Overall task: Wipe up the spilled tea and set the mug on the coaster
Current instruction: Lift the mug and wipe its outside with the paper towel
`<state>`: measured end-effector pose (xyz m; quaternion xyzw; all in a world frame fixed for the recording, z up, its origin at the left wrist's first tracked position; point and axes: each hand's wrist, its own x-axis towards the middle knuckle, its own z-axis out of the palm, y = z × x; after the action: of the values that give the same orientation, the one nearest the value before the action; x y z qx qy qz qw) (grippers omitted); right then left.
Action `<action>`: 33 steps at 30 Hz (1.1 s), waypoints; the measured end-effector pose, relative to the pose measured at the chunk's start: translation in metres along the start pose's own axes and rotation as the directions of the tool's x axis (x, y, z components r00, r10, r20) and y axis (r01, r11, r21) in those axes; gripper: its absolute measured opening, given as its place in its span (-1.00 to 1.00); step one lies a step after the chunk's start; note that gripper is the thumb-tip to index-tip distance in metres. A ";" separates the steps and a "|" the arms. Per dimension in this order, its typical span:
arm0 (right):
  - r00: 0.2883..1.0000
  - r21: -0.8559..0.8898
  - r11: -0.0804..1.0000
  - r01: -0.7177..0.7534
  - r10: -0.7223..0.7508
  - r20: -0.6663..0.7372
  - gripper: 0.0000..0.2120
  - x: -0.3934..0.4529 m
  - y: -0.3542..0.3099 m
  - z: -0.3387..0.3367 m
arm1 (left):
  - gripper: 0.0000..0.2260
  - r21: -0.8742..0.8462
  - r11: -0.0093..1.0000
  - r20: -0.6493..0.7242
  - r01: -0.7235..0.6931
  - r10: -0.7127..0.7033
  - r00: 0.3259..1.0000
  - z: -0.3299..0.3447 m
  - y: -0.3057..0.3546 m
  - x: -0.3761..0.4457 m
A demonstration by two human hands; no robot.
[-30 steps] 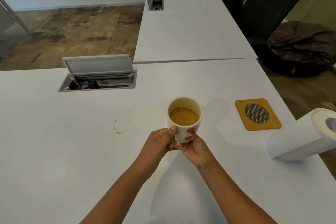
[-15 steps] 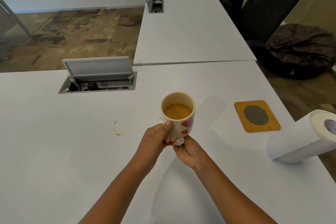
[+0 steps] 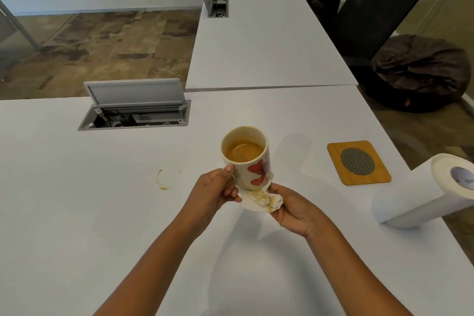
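Left of the mug, a tea ring is lying unwiped on the desk. The left hand is lifting the mug, fingers wrapped around it, seemingly so the right hand, fingers pinching a stained tissue, is drying its base. Right of the mug, the coaster is waiting empty.

The left hand holds the mug aloft (tea inside) while the right hand presses a stained tissue beneath it.
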<state>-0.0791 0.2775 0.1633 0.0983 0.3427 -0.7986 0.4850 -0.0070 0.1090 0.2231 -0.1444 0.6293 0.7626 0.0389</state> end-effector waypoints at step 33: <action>0.990 -0.010 0.991 0.135 -0.134 0.031 -0.65 0.015 -0.025 -0.006 | -0.61 0.088 0.995 0.039 0.040 -0.043 0.998 0.012 0.020 -0.005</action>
<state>-0.1087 0.2783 0.1625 0.0599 0.3459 -0.8288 0.4358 -0.0093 0.1170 0.2452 -0.1398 0.6578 0.7364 0.0740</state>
